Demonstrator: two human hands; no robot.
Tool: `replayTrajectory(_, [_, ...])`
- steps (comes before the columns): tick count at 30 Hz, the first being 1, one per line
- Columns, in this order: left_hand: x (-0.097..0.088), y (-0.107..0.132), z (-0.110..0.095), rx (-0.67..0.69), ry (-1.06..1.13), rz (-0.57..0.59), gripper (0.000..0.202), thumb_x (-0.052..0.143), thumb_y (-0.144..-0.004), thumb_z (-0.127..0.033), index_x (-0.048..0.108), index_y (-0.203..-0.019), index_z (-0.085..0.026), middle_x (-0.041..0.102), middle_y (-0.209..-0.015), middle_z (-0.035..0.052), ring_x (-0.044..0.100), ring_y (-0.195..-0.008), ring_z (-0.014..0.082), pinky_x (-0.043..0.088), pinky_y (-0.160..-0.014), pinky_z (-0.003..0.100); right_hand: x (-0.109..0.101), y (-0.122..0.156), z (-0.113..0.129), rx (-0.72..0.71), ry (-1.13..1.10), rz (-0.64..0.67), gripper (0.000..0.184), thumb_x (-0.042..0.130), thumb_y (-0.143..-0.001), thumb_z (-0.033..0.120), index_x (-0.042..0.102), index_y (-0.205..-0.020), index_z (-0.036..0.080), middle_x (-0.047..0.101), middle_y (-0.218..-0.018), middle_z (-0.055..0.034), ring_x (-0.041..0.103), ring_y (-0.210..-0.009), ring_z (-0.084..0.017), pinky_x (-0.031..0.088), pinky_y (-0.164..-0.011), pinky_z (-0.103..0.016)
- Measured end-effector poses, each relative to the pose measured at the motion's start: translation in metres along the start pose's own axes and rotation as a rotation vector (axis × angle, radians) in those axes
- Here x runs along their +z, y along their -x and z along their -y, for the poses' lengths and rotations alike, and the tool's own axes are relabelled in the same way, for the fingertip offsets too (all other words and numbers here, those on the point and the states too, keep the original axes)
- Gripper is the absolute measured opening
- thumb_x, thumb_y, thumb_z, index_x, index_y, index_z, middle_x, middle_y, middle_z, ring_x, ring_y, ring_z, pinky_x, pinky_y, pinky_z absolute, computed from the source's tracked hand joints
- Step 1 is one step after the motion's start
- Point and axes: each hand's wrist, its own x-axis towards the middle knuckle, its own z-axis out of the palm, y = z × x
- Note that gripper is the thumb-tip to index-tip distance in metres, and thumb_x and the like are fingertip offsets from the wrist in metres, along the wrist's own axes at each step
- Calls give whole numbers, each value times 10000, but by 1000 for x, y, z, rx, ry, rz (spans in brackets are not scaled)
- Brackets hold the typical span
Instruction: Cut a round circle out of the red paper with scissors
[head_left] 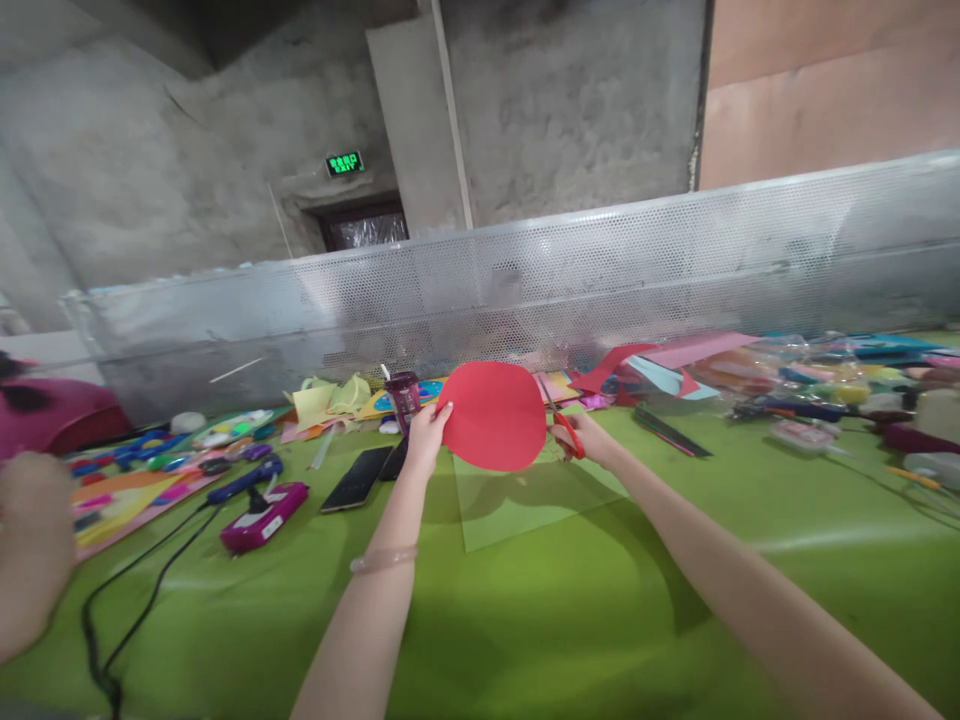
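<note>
My left hand (427, 432) pinches the left edge of a round red paper piece (495, 415), held up above the green table (525, 620). My right hand (581, 436) is closed round red-handled scissors (566, 428), whose blades meet the paper's right edge. A sheet of green paper (525, 505) lies flat on the table just under both hands.
Two dark phones (358, 478) and a purple cup (405, 395) lie left of my hands. A magenta device (264, 518) with a black cable sits further left. Coloured paper scraps and craft supplies (810, 385) line the perforated metal barrier (600, 270). Another person's arm (30, 550) shows at far left.
</note>
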Motion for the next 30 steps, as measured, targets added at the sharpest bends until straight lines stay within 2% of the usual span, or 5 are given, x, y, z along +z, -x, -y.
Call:
replayTrajectory(12, [1, 5, -7, -50, 30, 21, 419, 670, -611, -489, 638, -840, -139, 674, -814, 64, 616, -763, 212, 475, -700, 312, -1, -4, -3, -11, -68, -116, 327, 558, -705, 414, 419, -521, 182, 418, -398, 40, 426, -364, -76, 408, -388, -202])
replayTrajectory(18, [7, 20, -25, -253, -21, 378, 390, 681, -635, -430, 660, -906, -151, 686, -829, 76, 631, -767, 225, 483, -712, 334, -6, -9, 4, 8, -265, -204, 338, 576, -671, 482, 502, -563, 170, 500, -483, 13, 478, -458, -101, 426, -482, -231])
replayTrajectory(22, [10, 28, -31, -307, -151, 585, 369, 665, -653, -439, 670, -888, -154, 689, -841, 72, 634, -730, 214, 482, -685, 317, -4, -3, 11, 0, -239, -95, 334, 562, -690, 490, 548, -623, 163, 566, -578, -7, 508, -530, -115, 395, -517, -232])
replayTrajectory(26, [12, 31, -30, -340, -135, 692, 393, 675, -646, -437, 665, -917, -151, 683, -903, 88, 636, -771, 225, 481, -705, 321, 0, 9, 18, -11, -144, 99, 286, 622, -650, 434, 546, -635, 158, 548, -567, 13, 490, -519, -109, 370, -501, -223])
replayTrajectory(30, [13, 31, -31, -346, -143, 692, 410, 688, -625, -441, 668, -921, -158, 685, -901, 92, 637, -775, 235, 482, -712, 334, 2, 11, 23, -32, -164, 99, 282, 596, -678, 439, 548, -652, 162, 565, -599, 3, 513, -562, -120, 389, -538, -227])
